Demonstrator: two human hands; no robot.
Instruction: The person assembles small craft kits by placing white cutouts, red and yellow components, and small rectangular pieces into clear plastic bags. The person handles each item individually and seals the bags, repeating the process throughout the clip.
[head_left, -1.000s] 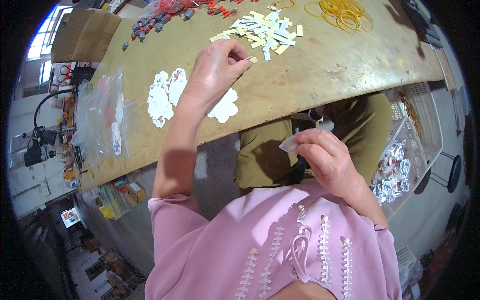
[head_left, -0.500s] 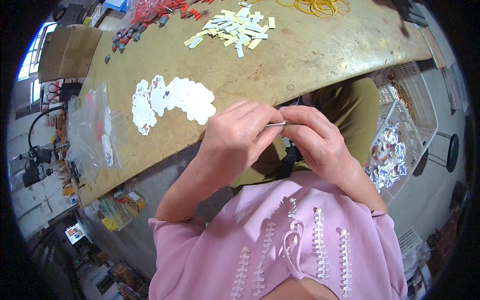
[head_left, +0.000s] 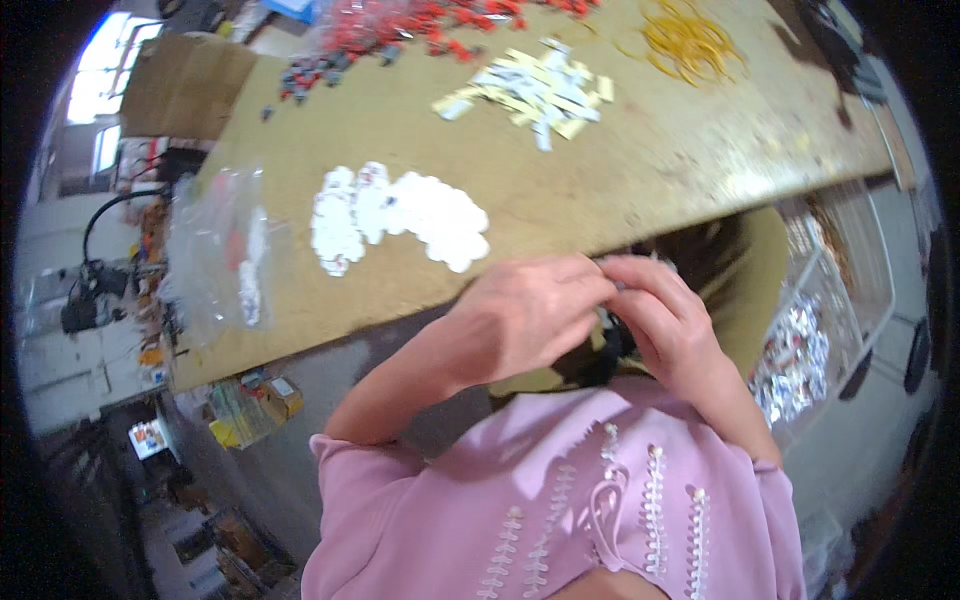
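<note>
My left hand [head_left: 537, 312] and my right hand [head_left: 672, 322] meet just past the table's near edge, above my lap. Both are closed, fingertips pinched together around something small. The fingers and motion blur hide what it is. On the table [head_left: 640, 185], left of my hands, lie overlapping flat white cutouts with scalloped edges [head_left: 440, 222], fanned out in a curve. A heap of short pale yellow and white strips [head_left: 530, 92] lies farther back. Neither hand touches these piles.
Small red and grey parts [head_left: 325, 72] spread along the far side, near yellow bands [head_left: 690, 45]. A clear plastic bag [head_left: 215, 265] lies at the table's left end, by a cardboard box [head_left: 185, 85]. A white crate [head_left: 882, 285] with shiny packets [head_left: 795, 365] stands at my right.
The whole view has shifted, so the table and piles appear farther right and lower. My hands stay together; the thin edge seen between the fingertips earlier is now hard to see.
</note>
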